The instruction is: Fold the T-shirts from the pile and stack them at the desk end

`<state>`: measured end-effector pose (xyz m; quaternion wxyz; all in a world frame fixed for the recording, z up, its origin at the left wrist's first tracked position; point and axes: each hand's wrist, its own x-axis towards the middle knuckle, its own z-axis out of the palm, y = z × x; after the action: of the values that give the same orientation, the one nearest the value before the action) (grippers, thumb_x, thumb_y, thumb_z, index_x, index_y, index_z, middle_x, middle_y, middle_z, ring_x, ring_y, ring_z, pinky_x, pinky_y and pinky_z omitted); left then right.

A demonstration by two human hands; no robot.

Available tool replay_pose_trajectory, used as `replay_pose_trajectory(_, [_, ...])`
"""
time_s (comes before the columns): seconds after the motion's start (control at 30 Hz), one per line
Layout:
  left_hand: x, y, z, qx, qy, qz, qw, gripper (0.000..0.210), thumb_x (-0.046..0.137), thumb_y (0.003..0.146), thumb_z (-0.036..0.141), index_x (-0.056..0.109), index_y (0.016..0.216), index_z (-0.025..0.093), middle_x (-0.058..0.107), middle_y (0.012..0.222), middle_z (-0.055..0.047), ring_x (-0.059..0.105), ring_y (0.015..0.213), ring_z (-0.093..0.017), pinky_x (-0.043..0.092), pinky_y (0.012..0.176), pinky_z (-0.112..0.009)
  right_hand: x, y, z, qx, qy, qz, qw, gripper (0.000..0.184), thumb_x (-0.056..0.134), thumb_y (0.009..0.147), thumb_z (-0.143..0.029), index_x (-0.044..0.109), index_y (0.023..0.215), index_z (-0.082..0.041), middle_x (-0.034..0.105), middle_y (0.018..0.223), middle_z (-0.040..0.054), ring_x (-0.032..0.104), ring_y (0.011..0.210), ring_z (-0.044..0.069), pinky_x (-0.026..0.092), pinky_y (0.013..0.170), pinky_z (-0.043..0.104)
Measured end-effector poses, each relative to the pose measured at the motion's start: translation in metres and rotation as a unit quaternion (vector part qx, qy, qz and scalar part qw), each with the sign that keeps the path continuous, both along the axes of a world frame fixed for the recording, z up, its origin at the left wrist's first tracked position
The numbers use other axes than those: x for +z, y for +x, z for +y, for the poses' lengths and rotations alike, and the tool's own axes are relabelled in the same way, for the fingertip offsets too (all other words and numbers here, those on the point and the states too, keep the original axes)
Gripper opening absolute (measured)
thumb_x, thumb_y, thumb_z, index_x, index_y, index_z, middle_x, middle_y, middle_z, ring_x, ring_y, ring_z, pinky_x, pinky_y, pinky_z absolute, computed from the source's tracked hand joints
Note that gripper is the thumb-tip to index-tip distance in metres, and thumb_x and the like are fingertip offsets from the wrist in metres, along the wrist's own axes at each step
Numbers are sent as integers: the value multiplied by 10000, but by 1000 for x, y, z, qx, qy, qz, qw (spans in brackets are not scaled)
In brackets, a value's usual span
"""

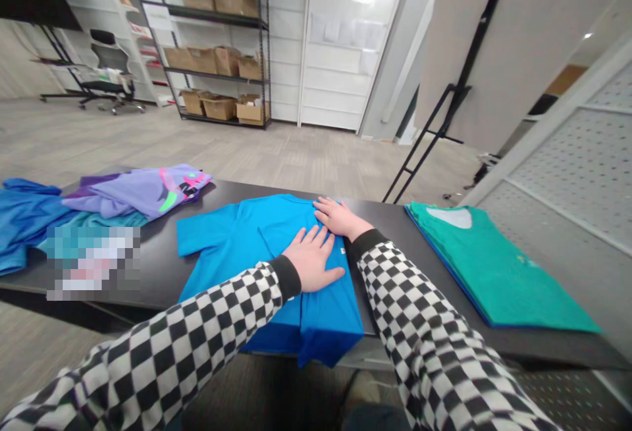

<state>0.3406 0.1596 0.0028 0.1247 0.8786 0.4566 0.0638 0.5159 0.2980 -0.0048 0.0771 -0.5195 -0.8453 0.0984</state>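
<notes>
A blue T-shirt (222,247) lies on the dark table in front of me, its right side folded over toward the middle. One sleeve sticks out to the left, and the lower hem hangs over the table's near edge. My left hand (316,261) rests flat on the folded layer, fingers spread. Just beyond it, my right hand (340,218) lies flat near the shirt's far right edge by the collar, fingers stretched out. Neither hand grips the cloth.
A stack of folded shirts, green on top (503,266), sits at the table's right. Loose clothes, including a purple shirt (143,191) and a blue garment (27,220), are heaped at the left. Beyond the table (148,279) stand a shelf with cardboard boxes (217,59) and a board stand (459,89).
</notes>
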Motion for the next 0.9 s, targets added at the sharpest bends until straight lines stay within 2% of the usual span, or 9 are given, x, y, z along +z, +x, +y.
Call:
replay_pose_trajectory(0.07, [-5, -7, -9, -10, 23, 1, 1000, 987, 490, 1055, 775, 379, 1791, 125, 246, 1876, -220, 182, 1750, -478, 134, 1398, -699, -1, -1, 0, -27, -22, -18, 999, 680, 346, 1182, -580, 386, 1803, -307, 286, 1889, 77, 203, 1763, 360, 137, 1385, 719])
replay_pose_trajectory(0.17, [-2, -15, -39, -47, 48, 2, 998, 922, 493, 1073, 744, 435, 1764, 136, 309, 1856, -223, 222, 1745, -459, 128, 1402, -699, 1, -2, 3, -50, -31, -31, 998, 741, 276, 1169, -650, 296, 1835, -326, 226, 1905, 60, 163, 1770, 379, 97, 1380, 749])
replay_pose_trajectory(0.3, [6, -26, -105, -165, 77, -12, 983, 726, 586, 1080, 469, 478, 1736, 178, 390, 1838, -167, 368, 1697, -422, 252, 1392, -633, 4, -1, 4, -54, -45, -40, 997, 777, 237, 1153, -682, 278, 1841, -325, 186, 1913, 42, 125, 1774, 398, 85, 1383, 754])
replay_pose_trajectory(0.37, [9, -35, -138, -193, 89, -28, 977, 668, 617, 1055, 350, 527, 1697, 192, 452, 1811, -140, 455, 1645, -409, 342, 1356, -600, 5, -1, 5, -52, -47, -38, 997, 791, 231, 1148, -692, 275, 1843, -316, 178, 1914, 39, 120, 1774, 403, 77, 1382, 761])
replay_pose_trajectory(0.43, [9, -45, -167, -165, 90, -63, 980, 534, 619, 1057, 290, 642, 1582, 198, 630, 1667, -140, 616, 1498, -369, 458, 1267, -553, 5, -1, 4, -51, -48, -35, 997, 795, 237, 1148, -692, 280, 1842, -307, 179, 1913, 41, 125, 1772, 406, 73, 1381, 763])
replay_pose_trajectory(0.5, [6, -56, -190, -104, 57, -128, 985, 341, 610, 1062, 240, 771, 1363, 239, 825, 1326, -97, 779, 1171, -285, 576, 1079, -460, 5, -1, 4, -51, -46, -34, 997, 788, 251, 1149, -681, 295, 1838, -300, 186, 1912, 45, 129, 1772, 405, 73, 1383, 761])
replay_pose_trajectory(0.57, [0, -65, -205, -27, 5, -212, 977, 247, 600, 1061, 200, 818, 1154, 270, 854, 1021, -30, 792, 887, -206, 599, 884, -359, 5, -2, 3, -50, -44, -34, 997, 782, 262, 1150, -672, 309, 1833, -296, 195, 1910, 48, 133, 1771, 401, 74, 1384, 759])
replay_pose_trajectory(0.7, [-4, -75, -201, 101, -28, -281, 954, 230, 594, 1115, 267, 812, 1044, 267, 852, 993, -14, 800, 877, -181, 560, 798, -296, 5, -1, 3, -50, -40, -33, 997, 783, 269, 1150, -666, 323, 1829, -280, 208, 1907, 54, 143, 1769, 408, 82, 1376, 777])
replay_pose_trajectory(0.9, [17, -55, -143, 162, 22, -99, 982, 262, 629, 1126, 428, 774, 1003, 249, 801, 902, -41, 760, 840, -231, 451, 713, -337, 5, 0, 4, -51, -33, -32, 998, 778, 284, 1145, -672, 343, 1822, -294, 234, 1900, 60, 168, 1763, 419, 107, 1374, 780])
